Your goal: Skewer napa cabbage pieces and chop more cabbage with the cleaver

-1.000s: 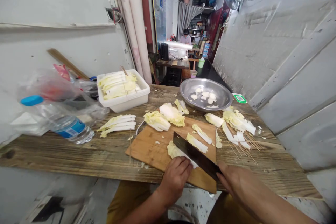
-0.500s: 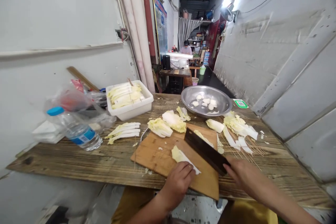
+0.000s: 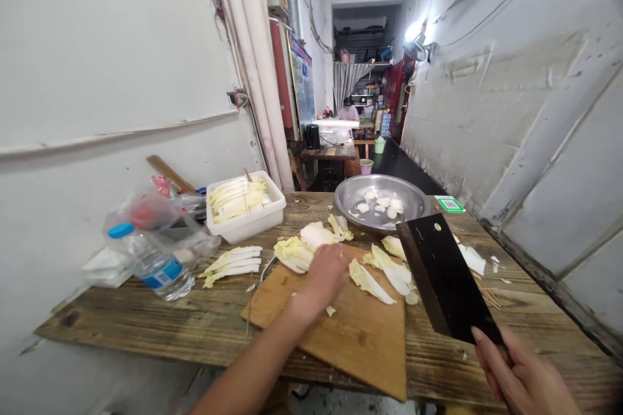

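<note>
My right hand [image 3: 523,369] is wrapped round the handle of a cleaver [image 3: 448,279], its broad dark blade raised at the right of the wooden cutting board [image 3: 365,337]. Reaching across the board's far part, my left hand [image 3: 328,275] is beside several napa cabbage leaves [image 3: 294,254]. Its fingers are blurred and partly hidden, so whether it touches or grips a leaf is unclear. Just right of it, a cut cabbage strip [image 3: 372,285] lies on the board, next to another cabbage piece [image 3: 392,269]. Small scraps lie on the board.
Cut cabbage strips [image 3: 233,262] lie left of the board. Behind them stand a white tub [image 3: 248,224] of skewered cabbage and a water bottle [image 3: 158,269]. A steel basin [image 3: 350,204] with white pieces is at the back, bamboo skewers [image 3: 489,292] at right. A person [image 3: 348,111] is far off.
My left hand has left the cabbage strip and moved up to the leaves behind. That strip now lies farther back and right. The cleaver has been lifted and swung right, its blade face turned towards me.
</note>
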A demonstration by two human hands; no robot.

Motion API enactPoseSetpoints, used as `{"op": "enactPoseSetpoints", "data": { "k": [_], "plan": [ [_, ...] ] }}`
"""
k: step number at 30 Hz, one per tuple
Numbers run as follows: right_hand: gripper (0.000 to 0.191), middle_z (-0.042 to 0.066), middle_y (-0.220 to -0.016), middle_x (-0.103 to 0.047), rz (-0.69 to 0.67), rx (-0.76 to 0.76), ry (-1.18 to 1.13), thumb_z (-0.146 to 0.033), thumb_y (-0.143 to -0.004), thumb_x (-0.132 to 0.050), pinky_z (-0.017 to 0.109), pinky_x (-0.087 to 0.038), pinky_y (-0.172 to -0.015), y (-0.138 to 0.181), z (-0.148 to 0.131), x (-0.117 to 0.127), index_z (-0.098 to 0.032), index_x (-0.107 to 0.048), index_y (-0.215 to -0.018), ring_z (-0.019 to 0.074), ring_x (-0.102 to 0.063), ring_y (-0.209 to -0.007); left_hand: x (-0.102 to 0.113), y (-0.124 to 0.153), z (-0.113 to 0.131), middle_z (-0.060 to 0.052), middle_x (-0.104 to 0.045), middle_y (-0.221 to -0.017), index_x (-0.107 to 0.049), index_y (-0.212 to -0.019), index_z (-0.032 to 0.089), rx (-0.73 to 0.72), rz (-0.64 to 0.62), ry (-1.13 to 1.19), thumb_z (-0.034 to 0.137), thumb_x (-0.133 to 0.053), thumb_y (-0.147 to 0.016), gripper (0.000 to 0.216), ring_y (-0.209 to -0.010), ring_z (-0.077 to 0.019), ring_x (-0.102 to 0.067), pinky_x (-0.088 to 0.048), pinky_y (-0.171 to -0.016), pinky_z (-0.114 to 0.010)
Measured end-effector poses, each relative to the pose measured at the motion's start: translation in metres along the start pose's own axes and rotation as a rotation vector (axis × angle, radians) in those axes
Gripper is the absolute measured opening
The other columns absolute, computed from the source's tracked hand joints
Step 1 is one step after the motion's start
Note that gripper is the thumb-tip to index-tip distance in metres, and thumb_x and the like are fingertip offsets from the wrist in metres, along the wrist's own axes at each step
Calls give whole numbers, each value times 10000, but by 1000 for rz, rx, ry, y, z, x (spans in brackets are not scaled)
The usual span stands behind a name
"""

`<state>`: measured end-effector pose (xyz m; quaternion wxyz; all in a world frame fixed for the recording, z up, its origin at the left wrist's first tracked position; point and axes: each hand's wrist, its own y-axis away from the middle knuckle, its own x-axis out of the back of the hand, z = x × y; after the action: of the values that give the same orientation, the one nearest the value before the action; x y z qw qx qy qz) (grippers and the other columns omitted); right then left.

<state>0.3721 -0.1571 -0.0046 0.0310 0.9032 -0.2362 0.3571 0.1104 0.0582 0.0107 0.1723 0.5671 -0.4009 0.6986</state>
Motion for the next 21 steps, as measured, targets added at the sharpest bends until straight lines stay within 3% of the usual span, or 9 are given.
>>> {"op": "enactPoseSetpoints", "data": {
  "k": [2, 4, 8, 11, 14, 17, 21],
  "plan": [
    [495, -39, -469, -540, -34, -71, -67, -669, -786, -463, 279, -424, -413, 9, 9, -2, -218, -525, -983, 185, -523, -389, 5, -2, -25, -186, -590, -1177, -562, -1139, 126, 93, -25, -81, 75, -578, -779, 364, -1168, -327, -486, -321, -991, -556],
    [518, -38, -491, -549, -113, -108, -140, -670, -783, -483, 282, -438, -430, 15, 16, -7, -213, -521, -1024, 190, -536, -411, 3, -5, -40, -163, -647, -1037, -602, -1029, 116, 136, -63, -142, 36, -528, -778, 274, -1093, -309, -542, -282, -1011, -570],
    [489, -30, -556, -571, -139, -113, -223, -631, -813, -505, 274, -442, -443, 22, 17, -18, -214, -519, -1067, 185, -547, -444, -5, -15, -51, -101, -678, -765, -632, -771, 129, 120, -117, -195, 29, -469, -807, 195, -857, -246, -626, -314, -1000, -491],
    [422, -28, -575, -571, -119, -90, -232, -612, -840, -488, 258, -440, -447, 28, 11, -17, -226, -527, -1007, 172, -547, -454, 6, -20, -51, -104, -680, -753, -631, -780, 128, 98, -107, -197, 101, -484, -845, 163, -798, -239, -628, -392, -904, -415],
    [380, -26, -556, -548, -132, -76, -211, -611, -860, -454, 246, -432, -438, 33, 10, -12, -238, -530, -846, 158, -532, -442, 36, -15, -43, -112, -672, -818, -616, -843, 132, 87, -63, -195, 178, -479, -888, 151, -834, -246, -611, -422, -803, -367],
    [389, -28, -532, -546, -121, -92, -204, -623, -851, -456, 251, -427, -418, 35, 10, -9, -241, -532, -850, 166, -531, -426, 64, 5, -20, -93, -648, -850, -597, -844, 163, 40, -41, -196, 173, -479, -892, 127, -848, -245, -582, -418, -756, -354],
    [397, -29, -529, -550, -84, -110, -226, -632, -836, -467, 251, -417, -406, 36, 1, -10, -242, -532, -809, 158, -524, -410, 63, 40, 17, -68, -629, -786, -584, -790, 172, -63, -104, -211, 80, -490, -857, 147, -768, -233, -572, -421, -697, -349]
  ]
}}
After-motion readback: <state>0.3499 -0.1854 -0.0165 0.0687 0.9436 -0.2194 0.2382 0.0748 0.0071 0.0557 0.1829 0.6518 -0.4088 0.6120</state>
